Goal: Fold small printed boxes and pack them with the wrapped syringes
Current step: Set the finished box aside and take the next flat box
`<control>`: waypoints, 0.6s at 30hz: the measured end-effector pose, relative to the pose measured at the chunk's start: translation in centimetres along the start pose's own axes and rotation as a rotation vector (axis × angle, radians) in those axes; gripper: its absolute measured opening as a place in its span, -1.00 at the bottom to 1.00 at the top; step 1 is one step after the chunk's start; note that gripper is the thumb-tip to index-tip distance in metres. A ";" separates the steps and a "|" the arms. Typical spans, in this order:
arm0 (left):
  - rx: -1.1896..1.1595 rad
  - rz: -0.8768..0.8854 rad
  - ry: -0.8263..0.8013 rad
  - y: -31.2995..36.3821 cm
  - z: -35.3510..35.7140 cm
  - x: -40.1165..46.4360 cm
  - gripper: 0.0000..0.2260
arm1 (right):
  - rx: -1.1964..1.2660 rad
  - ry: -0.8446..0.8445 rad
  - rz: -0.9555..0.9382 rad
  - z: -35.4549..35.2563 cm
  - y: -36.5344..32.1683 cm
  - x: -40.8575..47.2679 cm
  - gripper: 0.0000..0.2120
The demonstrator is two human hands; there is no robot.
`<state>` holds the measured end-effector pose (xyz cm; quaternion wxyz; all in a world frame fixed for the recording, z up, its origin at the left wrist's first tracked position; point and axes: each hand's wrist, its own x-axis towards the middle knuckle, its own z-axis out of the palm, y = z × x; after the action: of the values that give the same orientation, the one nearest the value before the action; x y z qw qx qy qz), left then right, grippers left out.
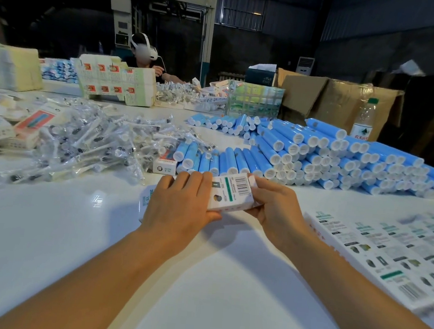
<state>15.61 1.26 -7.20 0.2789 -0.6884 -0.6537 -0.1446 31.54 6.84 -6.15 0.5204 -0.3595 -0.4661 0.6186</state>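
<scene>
Up close, white barcoded box (green stripe)

On the table before you: box held between your left hand and right hand. Behind-left, syringe pile; behind-right, stacked tubes. Far right, flat cartons. Bottle behind the tubes. Opposite you, a person.

both hands hold a small printed box above a white table: the left hand grips its near end, the right hand pinches the far end. wrapped syringes lie heaped at left, blue tubes stacked behind, flat printed boxes at right.
</scene>
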 end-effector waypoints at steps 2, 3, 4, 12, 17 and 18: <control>0.012 0.021 0.020 0.0 -0.1 0.0 -0.34 | -0.030 0.014 -0.022 0.1 0.2 0.0 -0.69; 0.010 0.027 0.040 0.0 -0.1 0.0 -0.35 | -0.032 0.017 -0.028 0.2 0.2 0.0 -0.67; 0.005 0.028 0.064 0.0 0.0 0.0 -0.35 | -0.031 0.018 -0.024 0.2 0.2 0.0 -0.67; 0.093 0.055 0.066 0.4 -0.2 -0.1 -0.31 | -0.078 0.028 -0.001 0.7 0.4 -0.4 -0.65; 0.099 0.044 0.024 0.9 -0.2 -0.2 -0.29 | -0.182 0.071 -0.067 1.0 1.3 -0.5 -0.65; 0.096 0.027 0.002 0.9 -0.2 -0.3 -0.29 | -0.204 0.062 -0.075 0.9 1.4 -0.5 -0.65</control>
<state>16.52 0.93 -7.44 0.3142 -0.6831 -0.6500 -0.1102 30.36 6.11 -7.18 0.5181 -0.4118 -0.5234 0.5367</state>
